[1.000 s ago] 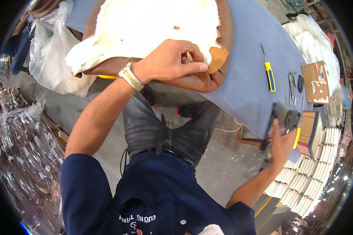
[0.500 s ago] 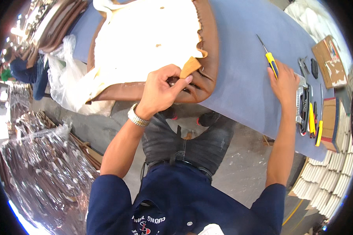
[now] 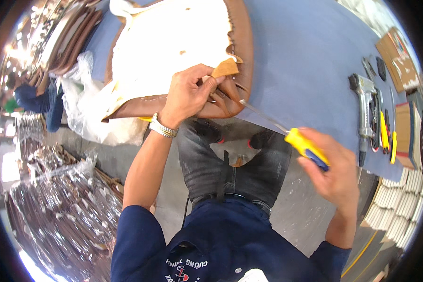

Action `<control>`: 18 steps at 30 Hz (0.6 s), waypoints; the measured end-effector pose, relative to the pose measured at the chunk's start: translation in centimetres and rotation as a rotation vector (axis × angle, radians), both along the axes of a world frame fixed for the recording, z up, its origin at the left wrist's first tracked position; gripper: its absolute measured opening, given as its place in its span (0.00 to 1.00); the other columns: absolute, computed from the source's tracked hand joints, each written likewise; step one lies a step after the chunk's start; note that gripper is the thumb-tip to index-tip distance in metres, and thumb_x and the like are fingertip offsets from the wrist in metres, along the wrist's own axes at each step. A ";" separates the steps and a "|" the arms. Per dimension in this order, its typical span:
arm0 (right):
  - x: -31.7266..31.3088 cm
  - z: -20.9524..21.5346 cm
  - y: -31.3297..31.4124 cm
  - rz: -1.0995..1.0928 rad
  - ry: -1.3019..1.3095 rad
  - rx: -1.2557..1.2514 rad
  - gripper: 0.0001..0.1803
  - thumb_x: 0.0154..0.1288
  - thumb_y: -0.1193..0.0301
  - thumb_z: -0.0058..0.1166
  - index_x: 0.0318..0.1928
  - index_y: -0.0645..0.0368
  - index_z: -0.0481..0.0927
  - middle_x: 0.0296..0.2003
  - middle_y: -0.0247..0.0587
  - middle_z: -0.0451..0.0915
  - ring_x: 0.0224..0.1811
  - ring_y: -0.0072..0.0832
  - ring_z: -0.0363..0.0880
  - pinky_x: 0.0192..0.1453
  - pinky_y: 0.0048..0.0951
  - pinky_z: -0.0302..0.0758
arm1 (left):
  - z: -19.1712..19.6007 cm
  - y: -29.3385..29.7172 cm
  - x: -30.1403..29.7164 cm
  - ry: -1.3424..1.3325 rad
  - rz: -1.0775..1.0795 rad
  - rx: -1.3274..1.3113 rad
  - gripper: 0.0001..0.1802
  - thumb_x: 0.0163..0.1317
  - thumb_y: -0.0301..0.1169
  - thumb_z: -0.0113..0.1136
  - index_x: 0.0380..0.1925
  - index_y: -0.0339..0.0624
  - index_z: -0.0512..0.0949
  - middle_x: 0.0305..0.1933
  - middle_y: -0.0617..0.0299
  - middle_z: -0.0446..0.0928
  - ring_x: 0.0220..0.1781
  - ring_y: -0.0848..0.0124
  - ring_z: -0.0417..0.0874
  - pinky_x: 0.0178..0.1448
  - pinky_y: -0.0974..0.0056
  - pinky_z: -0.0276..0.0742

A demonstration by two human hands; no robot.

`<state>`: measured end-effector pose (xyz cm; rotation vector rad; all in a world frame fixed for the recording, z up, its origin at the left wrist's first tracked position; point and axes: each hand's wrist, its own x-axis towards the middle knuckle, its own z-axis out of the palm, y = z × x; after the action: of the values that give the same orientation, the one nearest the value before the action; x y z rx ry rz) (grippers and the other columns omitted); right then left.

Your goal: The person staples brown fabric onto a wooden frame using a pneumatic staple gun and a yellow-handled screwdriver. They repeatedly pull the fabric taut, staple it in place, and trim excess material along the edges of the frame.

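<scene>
An upholstered seat panel (image 3: 242, 42) lies on the blue-grey table, pale underside up, with brown leather folded over its rim and pleated at the near right corner. At that corner my left hand (image 3: 188, 94) pinches a tan flap (image 3: 226, 68) of the leather between thumb and fingers. My right hand (image 3: 333, 171), slightly blurred, grips a screwdriver (image 3: 306, 146) by its yellow and blue handle. The shaft points up and left, its tip close to the pleated corner; whether it touches the leather I cannot tell.
To the right on the table (image 3: 296, 61) lie a staple gun (image 3: 364, 96), yellow-handled tools (image 3: 393, 148), pliers (image 3: 369, 67) and a cardboard box (image 3: 397, 60). Plastic-wrapped brown pieces (image 3: 61, 216) are piled at lower left. Another person (image 3: 35, 98) is at the far left.
My right hand has brought the screwdriver from the table's right side toward me and left, its tip now near the corner. My left hand still pinches the flap.
</scene>
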<state>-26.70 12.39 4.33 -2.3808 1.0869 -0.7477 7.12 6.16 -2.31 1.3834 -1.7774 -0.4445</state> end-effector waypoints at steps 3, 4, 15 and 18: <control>2.7 -0.7 1.0 -0.031 0.211 -0.076 0.27 0.63 0.68 0.67 0.64 0.49 0.81 0.37 0.37 0.80 0.32 0.35 0.82 0.35 0.34 0.81 | 0.9 0.2 -0.5 0.063 0.076 0.185 0.08 0.67 0.31 0.71 0.39 0.37 0.88 0.25 0.59 0.84 0.21 0.76 0.78 0.28 0.66 0.74; 3.3 -1.0 1.0 -0.049 0.258 -0.132 0.26 0.63 0.68 0.66 0.63 0.48 0.81 0.36 0.36 0.79 0.33 0.33 0.81 0.34 0.33 0.80 | 0.4 0.1 -0.4 0.036 0.067 0.116 0.09 0.68 0.33 0.71 0.40 0.37 0.89 0.23 0.62 0.83 0.20 0.79 0.77 0.27 0.68 0.72; 6.4 1.8 0.1 0.046 0.529 -0.340 0.28 0.57 0.70 0.62 0.61 0.46 0.84 0.44 0.31 0.77 0.38 0.25 0.74 0.31 0.26 0.76 | 0.2 0.0 0.1 0.177 0.037 0.252 0.10 0.70 0.32 0.70 0.43 0.36 0.88 0.20 0.72 0.77 0.21 0.86 0.71 0.25 0.73 0.65; 6.9 3.0 -0.8 0.112 0.585 -0.432 0.25 0.57 0.70 0.62 0.58 0.48 0.86 0.45 0.31 0.78 0.37 0.24 0.73 0.30 0.23 0.75 | 0.2 -0.3 0.2 0.171 0.024 0.242 0.09 0.70 0.31 0.70 0.43 0.36 0.88 0.19 0.71 0.76 0.20 0.85 0.71 0.25 0.72 0.66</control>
<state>-19.76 11.56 7.28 -3.1218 1.0638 -0.2568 7.31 5.90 -2.08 1.4821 -1.6058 -0.7625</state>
